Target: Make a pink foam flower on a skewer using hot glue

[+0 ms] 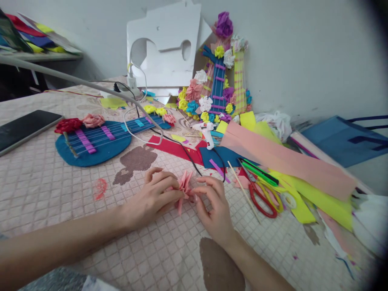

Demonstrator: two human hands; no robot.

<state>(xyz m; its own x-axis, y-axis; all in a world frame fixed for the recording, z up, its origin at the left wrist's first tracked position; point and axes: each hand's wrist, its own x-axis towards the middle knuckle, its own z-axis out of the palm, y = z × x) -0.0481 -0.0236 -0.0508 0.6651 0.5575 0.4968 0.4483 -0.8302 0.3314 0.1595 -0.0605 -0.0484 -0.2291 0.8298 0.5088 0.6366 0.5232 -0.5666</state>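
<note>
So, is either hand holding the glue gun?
No, the left hand and right hand are both at the folded pink paper, while the glue gun sits apart, beyond them.

Left forearm (72, 238) from eight o'clock, right forearm (256, 260) from five — left hand (153, 197) and right hand (214, 206) curled, close together.

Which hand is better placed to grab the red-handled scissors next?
Right hand, likely: the scissors lie off its outer side. The left hand would have to reach past it. Both hands are at the pink paper.
</note>
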